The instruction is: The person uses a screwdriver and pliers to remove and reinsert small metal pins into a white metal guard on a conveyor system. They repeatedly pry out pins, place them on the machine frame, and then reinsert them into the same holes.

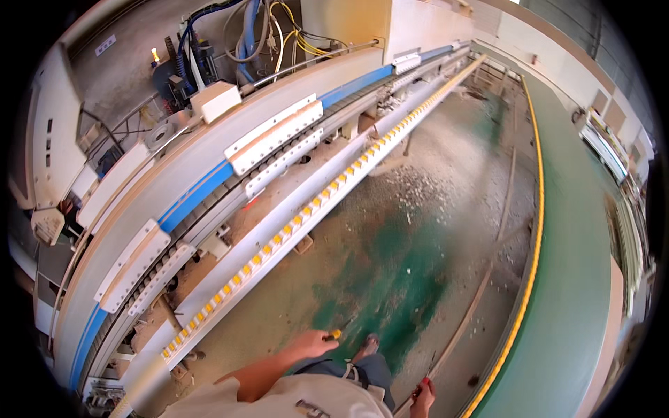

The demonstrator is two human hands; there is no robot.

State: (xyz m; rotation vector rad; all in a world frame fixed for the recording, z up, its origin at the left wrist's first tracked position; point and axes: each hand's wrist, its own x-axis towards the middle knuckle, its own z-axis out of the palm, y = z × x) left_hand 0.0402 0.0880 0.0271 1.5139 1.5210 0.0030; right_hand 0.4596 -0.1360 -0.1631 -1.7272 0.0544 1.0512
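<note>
My left hand (pixel 311 344) is held out in front of my body, its fingers closed round a screwdriver (pixel 335 335) with a yellow and black handle. The thin shaft points up and away, over the green-stained floor. Lower right, my right hand (pixel 422 400) hangs at my side near the lower edge, closed on a small red thing (pixel 424 383). Its kind is too small to make out. Neither hand touches the machine.
To the left runs a long machine with a blue strip (pixel 198 195), white perforated plates (pixel 275 134) and a rail with yellow blocks (pixel 296 221). A long green surface with a yellow edge (pixel 539 202) bounds the right. Pale debris (pixel 418 189) litters the floor between.
</note>
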